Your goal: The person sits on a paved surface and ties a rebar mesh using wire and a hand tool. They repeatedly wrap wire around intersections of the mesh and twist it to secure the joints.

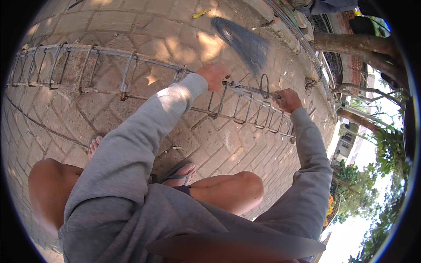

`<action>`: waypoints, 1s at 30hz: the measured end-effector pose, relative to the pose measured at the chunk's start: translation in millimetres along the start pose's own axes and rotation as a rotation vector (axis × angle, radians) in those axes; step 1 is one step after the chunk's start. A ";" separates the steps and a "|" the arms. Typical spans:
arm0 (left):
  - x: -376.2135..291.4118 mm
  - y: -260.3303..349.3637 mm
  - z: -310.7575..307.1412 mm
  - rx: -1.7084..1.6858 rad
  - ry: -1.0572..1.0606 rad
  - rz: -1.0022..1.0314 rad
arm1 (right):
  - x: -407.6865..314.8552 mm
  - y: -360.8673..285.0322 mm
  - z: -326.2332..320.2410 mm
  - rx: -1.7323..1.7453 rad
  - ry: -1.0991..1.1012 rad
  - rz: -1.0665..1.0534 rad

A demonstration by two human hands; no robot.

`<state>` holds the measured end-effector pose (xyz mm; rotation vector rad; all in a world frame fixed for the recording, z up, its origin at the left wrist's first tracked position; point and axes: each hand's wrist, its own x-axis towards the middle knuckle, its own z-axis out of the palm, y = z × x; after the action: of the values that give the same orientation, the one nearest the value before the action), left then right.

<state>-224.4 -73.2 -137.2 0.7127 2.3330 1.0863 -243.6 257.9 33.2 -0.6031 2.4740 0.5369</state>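
A long reinforcing-steel cage (123, 89) of rusty bars and stirrups lies across the paving before me. My left hand (214, 76) is closed at its far upper bar, beside a stirrup; the fingertips are partly hidden. In my right hand (288, 100) are the handles of metal pincers (243, 87), held above the cage's right part. Their head points left, close to my left hand, at a bar and stirrup crossing. A thin loop (265, 86) stands up by the handles; whether it is tie wire or part of the tool, I cannot tell.
Beyond the cage a bundle of dark tie wire (245, 44) lies on the brick paving (210, 141). Long steel bars (306, 41) run along stone blocks at the far right. A tree trunk (348, 42) rises behind them. My sandalled foot (181, 174) is near the cage.
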 end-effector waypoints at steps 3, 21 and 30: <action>-2.1 -0.6 1.6 -0.104 0.107 0.077 | -8.3 -11.3 -29.7 0.036 0.022 -0.040; -4.2 4.6 5.5 -0.030 0.061 0.108 | -63.7 -61.3 -83.8 -0.366 -0.062 0.054; -3.2 6.2 3.9 0.022 0.063 0.056 | -48.8 -51.0 -94.2 -0.356 -0.008 -0.083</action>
<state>-218.1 -69.6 -133.9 0.7663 2.3943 1.1239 -217.8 185.3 122.3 -0.8341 2.3481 0.9546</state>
